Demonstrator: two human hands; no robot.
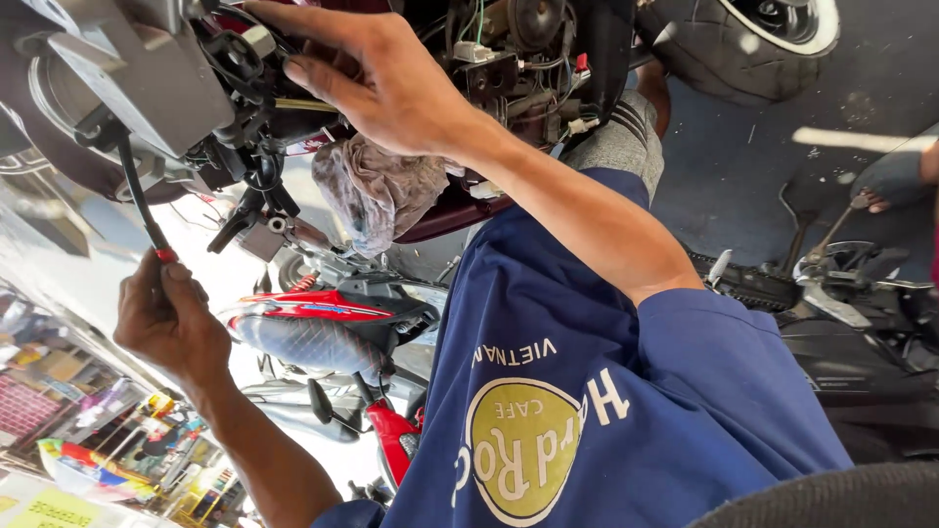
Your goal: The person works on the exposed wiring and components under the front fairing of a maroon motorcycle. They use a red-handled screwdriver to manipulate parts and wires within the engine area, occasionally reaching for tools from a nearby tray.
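Note:
My left hand (168, 318), at the lower left, is closed around a screwdriver (137, 196) with a black shaft and a red collar. Its shaft runs up into the grey engine casing (147, 78) of a motorcycle. My right hand (377, 83), top centre, reaches into the open motorcycle frame. Its fingers lie over dark parts and wiring (240, 59), and its thumb presses by a brass-coloured rod (303, 104). The blue sleeve and shirt (587, 391) I am wearing fill the lower right.
A grey rag (377, 191) hangs under my right wrist. A red motorcycle (323, 313) stands beyond my hands. A tyre (753, 44) is at the top right. At the far right another person's hand (895, 181) works on dark machine parts. Colourful shop goods (88, 440) fill the lower left.

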